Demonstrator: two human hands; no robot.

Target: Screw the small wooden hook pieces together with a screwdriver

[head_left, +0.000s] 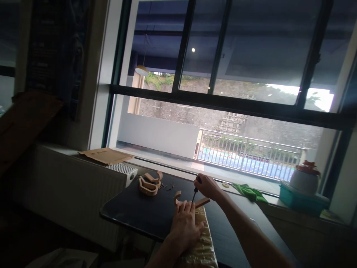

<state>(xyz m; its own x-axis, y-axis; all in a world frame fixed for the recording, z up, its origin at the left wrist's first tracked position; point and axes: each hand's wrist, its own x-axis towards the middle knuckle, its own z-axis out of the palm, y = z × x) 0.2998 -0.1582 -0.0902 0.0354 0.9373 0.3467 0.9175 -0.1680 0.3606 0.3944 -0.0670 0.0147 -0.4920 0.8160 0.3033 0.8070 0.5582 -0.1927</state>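
Head view: two hands worked with a screwdriver on a hook-shaped light-wood piece (203, 203) above a black round-cornered tabletop (131, 208).
The right hand (208, 187) had its fingers clenched around the black handle of the screwdriver (196, 189), whose shaft slanted down to the wooden piece beside the left fingertips; the left hand (185, 223) lay palm down, fingers extended over the piece, at the end of a yellowish, shiny-wrapped long object (206, 242). Curved light-wood hooks (148, 191) and small metal screws (164, 186) lay on the tabletop, left of the hands; a green cloth (249, 192) lay to their right.
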